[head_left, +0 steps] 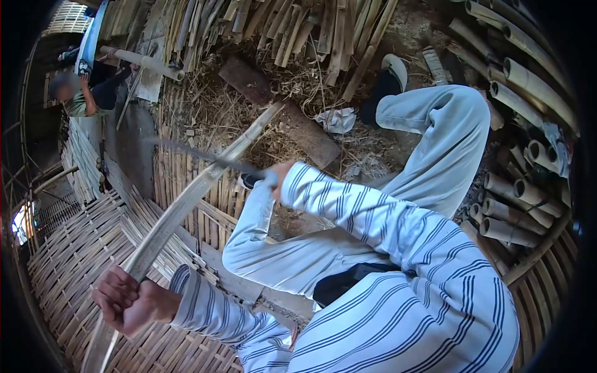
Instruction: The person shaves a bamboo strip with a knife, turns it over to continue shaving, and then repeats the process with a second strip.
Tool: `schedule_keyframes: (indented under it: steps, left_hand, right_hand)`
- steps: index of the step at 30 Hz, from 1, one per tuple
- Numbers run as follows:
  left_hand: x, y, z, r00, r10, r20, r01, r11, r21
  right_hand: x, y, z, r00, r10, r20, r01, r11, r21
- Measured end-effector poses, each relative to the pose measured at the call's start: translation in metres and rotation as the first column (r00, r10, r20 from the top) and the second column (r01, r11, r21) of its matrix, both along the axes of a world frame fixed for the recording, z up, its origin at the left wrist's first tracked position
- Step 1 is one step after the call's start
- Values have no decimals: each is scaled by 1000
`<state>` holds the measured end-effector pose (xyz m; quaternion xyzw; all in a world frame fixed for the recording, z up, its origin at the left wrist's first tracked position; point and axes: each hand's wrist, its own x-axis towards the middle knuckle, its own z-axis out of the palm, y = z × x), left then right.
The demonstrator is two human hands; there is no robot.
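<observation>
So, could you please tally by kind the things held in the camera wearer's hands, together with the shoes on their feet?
Bamboo strip, in the left hand: 1
Long blade, blurred, in the right hand: 1
Dark shoes, one on each foot: 2
Total: 4

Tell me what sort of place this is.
Probably a bamboo-working shed: cut bamboo poles lie piled at one side, split strips lie opposite the worker, and shavings litter the ground.
</observation>
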<state>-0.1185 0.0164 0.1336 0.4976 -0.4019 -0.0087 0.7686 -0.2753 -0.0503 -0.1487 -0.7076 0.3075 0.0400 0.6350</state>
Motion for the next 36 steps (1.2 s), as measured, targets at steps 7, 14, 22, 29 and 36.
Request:
schedule_keyframes:
  steps: [7, 14, 22, 29, 36]
  left_hand:
    - [10, 14, 2, 999, 35, -37, -35, 999, -2]
    - [18, -1, 0, 1000, -17, -11, 17, 1000, 5]
    - [36, -4, -8, 957, 251, 144, -266, 960, 90]
    - [54, -8, 1, 975, 223, 21, -224, 972, 76]
    - [59, 0, -3, 974, 228, -12, -228, 973, 43]
  right_hand:
    - [5, -1, -41, 908, -350, -230, 340, 937, -79]
    - [20, -3, -49, 990, -140, 16, 140, 990, -27]
    - [11, 0, -77, 907, -309, -286, 299, 951, -77]
    - [22, -13, -70, 994, -97, 48, 100, 993, -66]
    - [19, -22, -97, 914, -266, -306, 263, 963, -50]
